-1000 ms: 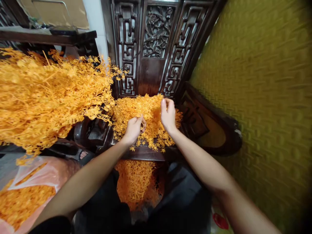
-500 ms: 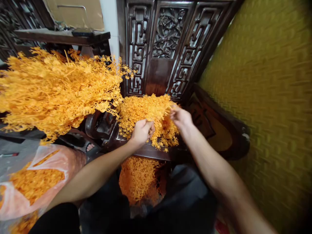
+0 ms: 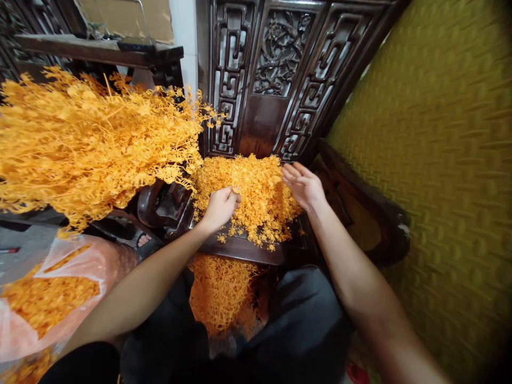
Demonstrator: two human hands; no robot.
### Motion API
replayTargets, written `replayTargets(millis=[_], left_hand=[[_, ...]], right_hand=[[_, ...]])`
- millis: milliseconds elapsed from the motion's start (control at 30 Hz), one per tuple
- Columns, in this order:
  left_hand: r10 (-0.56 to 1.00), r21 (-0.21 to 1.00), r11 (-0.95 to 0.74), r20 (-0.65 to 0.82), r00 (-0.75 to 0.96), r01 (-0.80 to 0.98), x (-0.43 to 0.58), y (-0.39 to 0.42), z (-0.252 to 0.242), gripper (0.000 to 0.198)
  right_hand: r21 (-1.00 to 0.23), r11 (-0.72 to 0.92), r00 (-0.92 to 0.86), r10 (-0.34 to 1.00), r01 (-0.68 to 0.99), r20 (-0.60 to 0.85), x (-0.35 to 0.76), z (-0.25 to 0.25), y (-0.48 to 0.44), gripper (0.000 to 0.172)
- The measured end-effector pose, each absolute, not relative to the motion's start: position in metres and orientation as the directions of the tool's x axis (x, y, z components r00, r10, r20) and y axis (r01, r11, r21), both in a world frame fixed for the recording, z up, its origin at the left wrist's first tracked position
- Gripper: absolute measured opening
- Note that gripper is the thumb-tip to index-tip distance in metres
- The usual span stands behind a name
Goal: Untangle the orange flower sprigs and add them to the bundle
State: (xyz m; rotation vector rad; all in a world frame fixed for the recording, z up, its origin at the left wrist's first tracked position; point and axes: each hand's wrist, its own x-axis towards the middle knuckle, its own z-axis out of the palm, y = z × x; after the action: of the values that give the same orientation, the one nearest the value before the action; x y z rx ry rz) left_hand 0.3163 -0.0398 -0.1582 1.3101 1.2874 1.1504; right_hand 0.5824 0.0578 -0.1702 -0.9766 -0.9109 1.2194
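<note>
A heap of small orange plastic flower pieces point(image 3: 260, 186) lies on a dark wooden seat point(image 3: 244, 249) in front of me. At the heap's left front side is my left hand point(image 3: 222, 208), its fingers closed in a pinch; what they hold, if anything, is too small to name. My right hand point(image 3: 304, 185) is at the heap's right edge, palm turned up and fingers stretched apart, with nothing in it. To the left, a large bundle of orange flower sprigs point(image 3: 100, 144) reaches towards the seat.
Below the seat, between my legs, is a pile of orange stems point(image 3: 224, 293). An open plastic bag point(image 3: 86, 266) of orange pieces lies at the lower left. Behind stands a carved wooden back point(image 3: 262, 120); a woven yellow surface point(image 3: 432, 133) rises at the right.
My right hand has opened and moved slightly right. My left hand has shifted left and a little up, still closed. A few loose pieces now show at the heap's front left.
</note>
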Motion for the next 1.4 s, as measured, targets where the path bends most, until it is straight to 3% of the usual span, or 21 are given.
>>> replayTargets(millis=[67,133,233,267,333,433,600,667,767,867,967,1067,1200,1300,1400], left_hand=[[0.998,0.975,-0.064,0.059,0.028,0.213,0.315,-0.039,-0.159,0.030],[0.985,0.916,-0.173,0.155,0.078,0.361,0.314,-0.039,-0.161,0.031],[0.945,0.744,-0.325,0.273,0.179,0.584,0.315,-0.042,-0.161,0.031],[0.936,0.681,-0.350,0.288,0.204,0.643,0.315,-0.043,-0.161,0.031],[0.923,0.560,-0.378,0.294,0.249,0.738,0.316,-0.047,-0.159,0.031],[0.899,0.379,-0.425,0.280,0.336,0.822,0.318,-0.052,-0.154,0.029],[0.877,0.192,-0.458,0.254,0.407,0.868,0.317,-0.055,-0.146,0.036],[0.879,0.153,-0.458,0.228,0.419,0.876,0.317,-0.055,-0.144,0.038],[0.881,0.119,-0.459,0.190,0.433,0.881,0.318,-0.056,-0.140,0.043],[0.880,0.117,-0.471,0.135,0.455,0.875,0.322,-0.058,-0.135,0.046],[0.884,0.139,-0.467,0.107,0.456,0.873,0.329,-0.060,-0.129,0.046],[0.904,0.208,-0.428,0.106,0.415,0.879,0.333,-0.059,-0.124,0.045],[0.934,0.473,-0.334,0.048,0.355,0.815,0.326,-0.052,-0.117,0.040],[0.918,0.721,-0.174,-0.127,0.375,0.671,0.307,-0.054,-0.108,0.035],[0.850,0.820,-0.096,-0.227,0.475,0.564,0.284,-0.062,-0.105,0.033]], right_hand=[[-0.953,0.246,0.216,0.954,-0.176,0.206,0.586,-0.159,0.054,0.063],[-0.892,0.440,0.215,0.866,0.101,0.452,0.579,-0.145,0.039,0.055],[-0.583,0.678,-0.119,0.691,0.447,0.713,0.551,-0.123,-0.001,0.032],[-0.483,0.721,-0.253,0.652,0.497,0.714,0.541,-0.118,-0.014,0.031],[-0.349,0.744,-0.444,0.637,0.570,0.630,0.523,-0.112,-0.033,0.047],[-0.334,0.683,-0.506,0.716,0.649,0.481,0.510,-0.118,-0.038,0.085],[-0.546,0.620,-0.470,0.784,0.564,0.405,0.514,-0.131,-0.020,0.061],[-0.573,0.622,-0.465,0.782,0.534,0.416,0.515,-0.133,-0.016,0.054],[-0.592,0.609,-0.402,0.793,0.527,0.457,0.515,-0.134,-0.010,0.029],[-0.728,0.480,-0.266,0.878,0.489,0.399,0.517,-0.137,0.001,0.021],[-0.924,0.213,-0.145,0.974,0.318,0.175,0.520,-0.141,0.013,0.034],[-0.989,0.084,-0.090,0.993,0.123,0.073,0.517,-0.142,0.021,0.044],[-1.000,0.022,-0.099,0.995,-0.016,0.023,0.513,-0.138,0.026,0.043],[-1.000,0.022,-0.106,0.994,-0.014,0.023,0.530,-0.136,0.034,0.041],[-0.996,0.076,0.079,0.994,-0.042,0.072,0.564,-0.140,0.047,0.040]])
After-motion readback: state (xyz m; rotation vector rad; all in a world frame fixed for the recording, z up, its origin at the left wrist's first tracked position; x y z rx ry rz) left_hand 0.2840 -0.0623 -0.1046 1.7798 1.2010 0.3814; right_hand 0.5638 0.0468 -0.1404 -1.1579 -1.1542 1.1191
